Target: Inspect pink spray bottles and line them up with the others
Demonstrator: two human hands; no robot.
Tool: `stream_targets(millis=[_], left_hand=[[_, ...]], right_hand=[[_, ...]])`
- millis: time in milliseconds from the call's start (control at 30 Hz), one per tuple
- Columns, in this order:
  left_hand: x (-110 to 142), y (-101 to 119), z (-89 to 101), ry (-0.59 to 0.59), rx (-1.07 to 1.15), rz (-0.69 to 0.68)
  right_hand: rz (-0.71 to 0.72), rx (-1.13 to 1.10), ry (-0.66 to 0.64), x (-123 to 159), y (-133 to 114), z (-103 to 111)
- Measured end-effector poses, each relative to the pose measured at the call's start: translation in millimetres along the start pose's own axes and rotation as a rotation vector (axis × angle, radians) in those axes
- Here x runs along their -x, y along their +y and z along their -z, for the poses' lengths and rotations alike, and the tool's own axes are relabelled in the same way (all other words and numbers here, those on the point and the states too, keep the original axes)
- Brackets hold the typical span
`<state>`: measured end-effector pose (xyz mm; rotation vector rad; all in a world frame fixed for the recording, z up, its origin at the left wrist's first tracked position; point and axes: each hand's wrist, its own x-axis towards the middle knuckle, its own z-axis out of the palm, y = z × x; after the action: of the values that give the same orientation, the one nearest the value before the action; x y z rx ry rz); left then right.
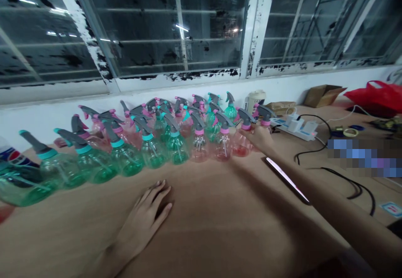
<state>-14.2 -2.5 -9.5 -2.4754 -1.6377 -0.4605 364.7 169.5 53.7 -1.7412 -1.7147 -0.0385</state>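
Note:
Green and pink spray bottles with grey trigger heads stand in rows along the wall. My right hand (262, 139) reaches to the right end of the front row. Its fingers are closed at a pink spray bottle (241, 146), just below the collar. Beside it, the grey trigger head (265, 111) of another pink-collared bottle rises above my hand, which hides that bottle's body. Flat on the table lies my left hand (146, 211), fingers spread and nothing in it. The nearest things to it are a green spray bottle (154, 152) and its neighbours in the front row.
A phone-like slim object (287, 181) lies by my right forearm. Further right are a white power strip (297, 127), black cables (354, 186), tape rolls (350, 132) and a red bag (377, 98). A cardboard box (323, 96) and a white cup (256, 100) stand near the wall.

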Motion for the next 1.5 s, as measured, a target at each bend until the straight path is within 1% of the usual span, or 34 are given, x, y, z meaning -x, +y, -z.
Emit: stream_targets(millis=[200, 333, 433, 567, 767, 900, 1000, 1133, 1200, 1267, 1400, 1433, 1500], left_hand=[[-1, 3, 3.4, 0.0, 0.001, -0.001], [-1, 4, 4.1, -0.001, -0.005, -0.002], [-1, 4, 4.7, 0.007, 0.004, -0.005], [-2, 5, 5.6, 0.009, 0.008, -0.01], [-2, 6, 5.0, 0.008, 0.003, -0.009], [-2, 6, 4.3, 0.0, -0.002, -0.005], [-2, 6, 4.0, -0.002, -0.003, -0.01], [-2, 6, 3.9, -0.004, -0.012, -0.011], [-2, 6, 3.9, -0.004, -0.015, -0.007], [-3, 7, 4.2, -0.005, -0.014, -0.01], [-3, 7, 5.1, -0.012, 0.001, -0.018], [-3, 7, 5.2, -0.012, 0.004, -0.02], [-2, 7, 5.1, -0.006, 0.005, -0.022]], right_hand=[[0.0, 0.016, -0.021, 19, 2, 17], [0.001, 0.002, -0.033, 39, 3, 29], [0.01, -0.03, -0.04, 56, 2, 34], [0.043, -0.072, -0.015, 65, -4, 29], [0.079, -0.112, 0.032, 56, -8, 15], [0.087, -0.131, 0.033, 59, -8, 19], [0.127, -0.156, -0.027, 71, -11, 31], [0.211, -0.228, -0.179, 95, -23, 46], [0.242, -0.252, -0.228, 106, -31, 52], [0.263, -0.274, -0.216, 113, -38, 56], [0.26, -0.339, -0.112, 115, -46, 60], [0.265, -0.382, -0.12, 114, -47, 60], [0.28, -0.504, -0.197, 111, -50, 59]])
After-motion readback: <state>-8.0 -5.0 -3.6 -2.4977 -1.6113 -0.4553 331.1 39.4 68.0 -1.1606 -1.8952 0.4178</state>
